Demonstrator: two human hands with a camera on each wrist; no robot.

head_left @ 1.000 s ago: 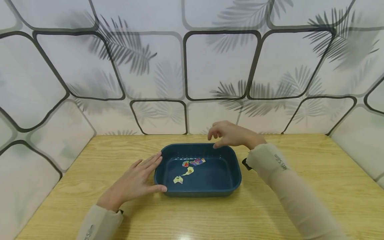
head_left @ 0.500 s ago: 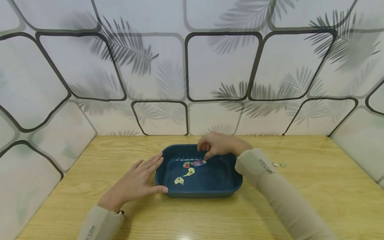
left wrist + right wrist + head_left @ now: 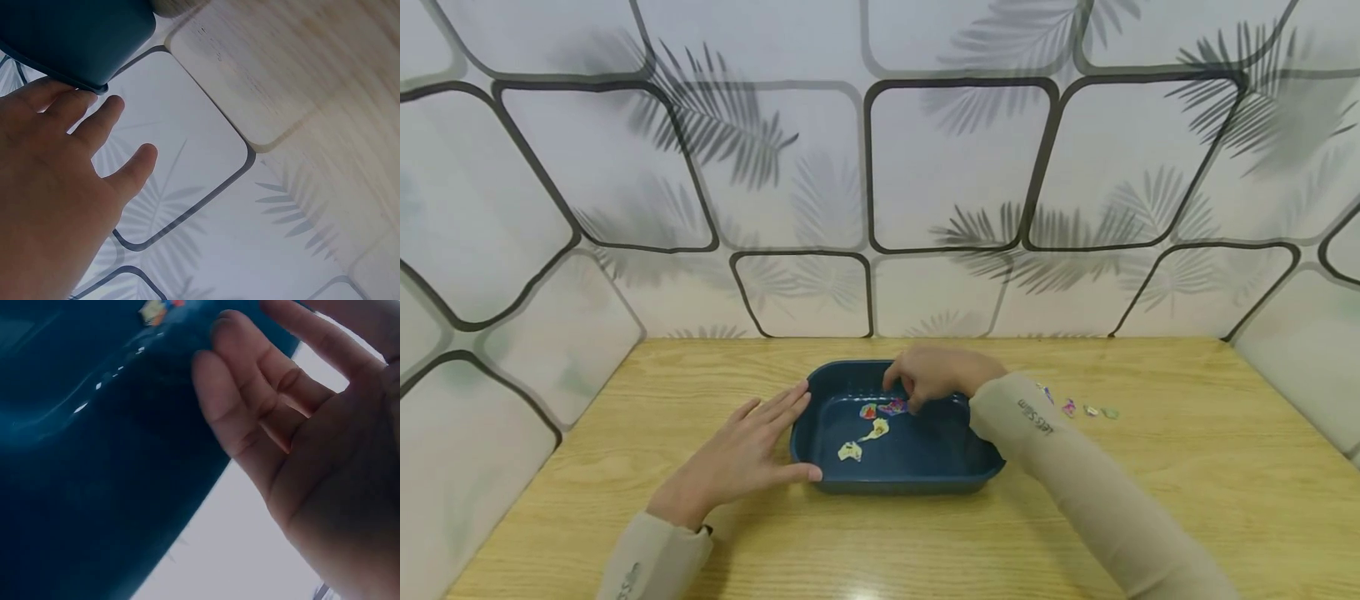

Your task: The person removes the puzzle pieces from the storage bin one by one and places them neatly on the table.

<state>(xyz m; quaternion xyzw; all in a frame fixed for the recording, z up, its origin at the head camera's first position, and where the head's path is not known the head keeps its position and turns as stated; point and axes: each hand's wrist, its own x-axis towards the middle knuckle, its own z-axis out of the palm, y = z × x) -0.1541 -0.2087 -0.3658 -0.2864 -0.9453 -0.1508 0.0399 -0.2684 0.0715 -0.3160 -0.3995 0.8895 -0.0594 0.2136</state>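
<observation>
A dark blue rectangular basin (image 3: 898, 481) stands on the wooden table. My left hand (image 3: 737, 457), fingers straight and spread, rests against its left rim; the left wrist view shows these fingertips at the basin's edge (image 3: 81, 37). Reaching over the back rim, my right hand (image 3: 936, 372) has its thumb at the right end of a purple patterned cutout (image 3: 892, 407). Its thumb and forefinger look apart, the other fingers loosely bent. Also on the basin floor lie a red-and-green cutout (image 3: 868, 412), a yellow tailed cutout (image 3: 877, 429) and a pale yellow cutout (image 3: 850, 452).
Several small flat cutouts lie on the table right of the basin, among them a pink-purple one (image 3: 1069, 407) and a pale green one (image 3: 1108, 413). A patterned backdrop (image 3: 955, 167) rises behind the table (image 3: 700, 375) and at both sides.
My right hand has moved left and down from above the back rim into the basin, to the purple cutout. Cutouts on the table, hidden before by the sleeve, now show. My left hand stays.
</observation>
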